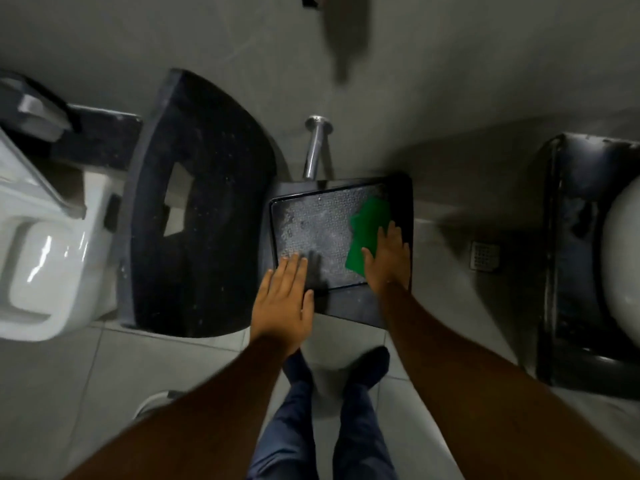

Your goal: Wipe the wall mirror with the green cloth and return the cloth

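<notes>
The green cloth (367, 237) lies on the right part of a black tray with a textured grey surface (311, 223), which stands on a low stand by the wall. My right hand (389, 261) rests flat along the cloth's right edge, fingers stretched out and thumb lying on the cloth. My left hand (285, 299) is spread flat over the tray's front left corner and holds nothing. I cannot make out the wall mirror in this view.
A black curved counter slab (194, 209) stands left of the tray, with a white toilet (38, 258) beyond it. A chrome pipe (313, 147) comes out of the grey wall behind the tray. A black counter with a white basin (623, 258) is at the right. A floor drain (485, 254) lies between. My legs and shoes (367, 368) are below.
</notes>
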`<action>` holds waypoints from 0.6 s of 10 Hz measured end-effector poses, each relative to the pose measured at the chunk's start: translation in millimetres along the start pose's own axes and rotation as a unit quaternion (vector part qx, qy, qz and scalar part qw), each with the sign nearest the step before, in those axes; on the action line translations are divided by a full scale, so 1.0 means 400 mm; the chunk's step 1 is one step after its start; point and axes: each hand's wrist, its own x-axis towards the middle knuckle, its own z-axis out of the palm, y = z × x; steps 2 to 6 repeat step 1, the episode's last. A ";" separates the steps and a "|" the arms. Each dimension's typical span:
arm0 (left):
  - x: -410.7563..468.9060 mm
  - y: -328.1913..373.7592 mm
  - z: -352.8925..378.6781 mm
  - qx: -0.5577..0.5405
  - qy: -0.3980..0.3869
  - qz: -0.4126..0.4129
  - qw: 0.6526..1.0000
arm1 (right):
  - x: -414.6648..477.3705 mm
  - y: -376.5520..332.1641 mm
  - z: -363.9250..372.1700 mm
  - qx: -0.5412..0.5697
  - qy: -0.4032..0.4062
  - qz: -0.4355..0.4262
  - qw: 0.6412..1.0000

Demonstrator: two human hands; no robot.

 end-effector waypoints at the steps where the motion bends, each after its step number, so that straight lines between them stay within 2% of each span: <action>1: 0.018 0.037 -0.079 0.012 -0.008 0.020 1.000 | -0.061 -0.010 -0.097 -0.009 0.043 -0.044 0.998; 6: 0.018 0.037 -0.079 0.012 -0.008 0.020 1.000 | -0.061 -0.010 -0.097 -0.009 0.043 -0.044 0.998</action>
